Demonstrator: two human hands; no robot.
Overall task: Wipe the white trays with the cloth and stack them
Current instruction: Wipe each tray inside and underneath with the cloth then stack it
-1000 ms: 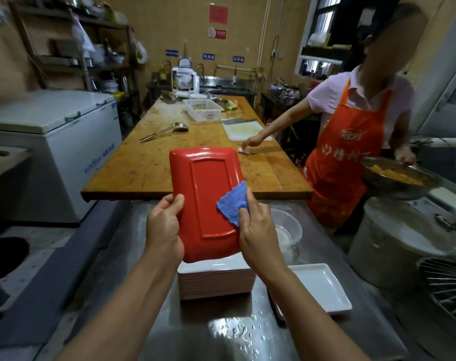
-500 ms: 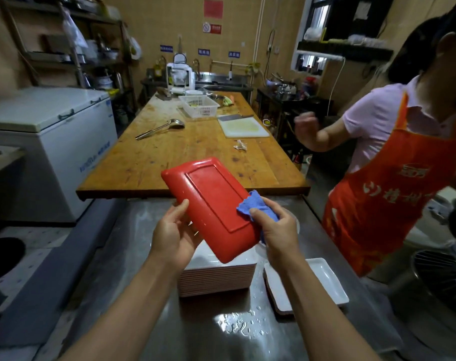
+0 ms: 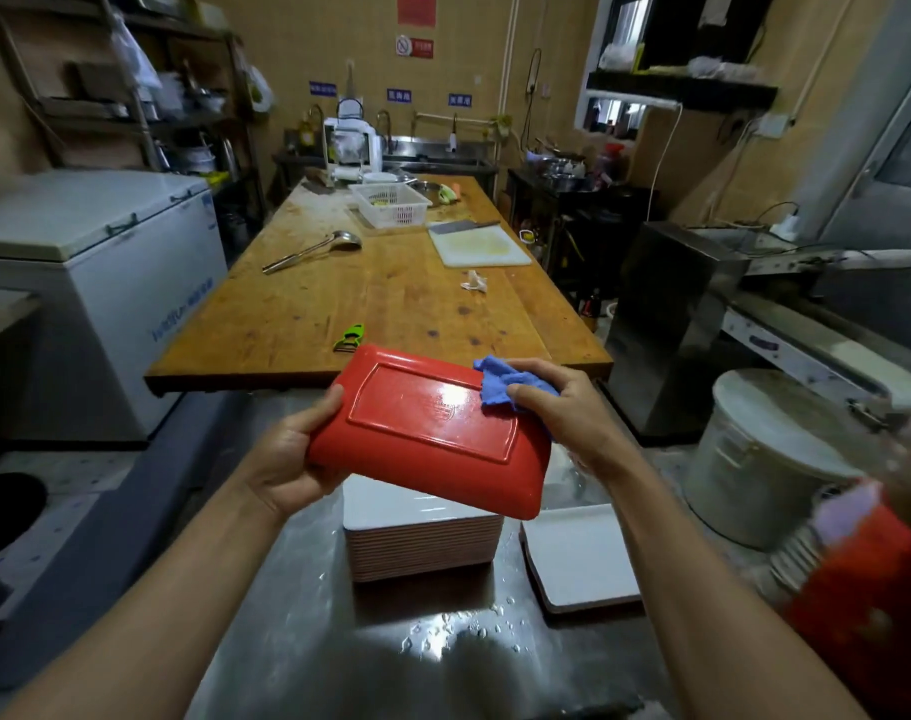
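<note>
My left hand [image 3: 292, 459] grips the left edge of a tray [image 3: 432, 428] turned red underside up, thumb on top and fingers curled beneath it. My right hand [image 3: 562, 413] pinches a bunched blue cloth [image 3: 505, 385] and presses it against the tray's upper right corner. I hold the tray tilted in the air, right above a stack of trays [image 3: 422, 543] whose top one shows white (the stack stands on the wet steel counter [image 3: 307, 657]). Just right of the stack lies a single white tray [image 3: 580, 561]. Beyond the counter runs a long wooden table [image 3: 385, 298] with a green peeler [image 3: 350, 337] near its front edge.
</note>
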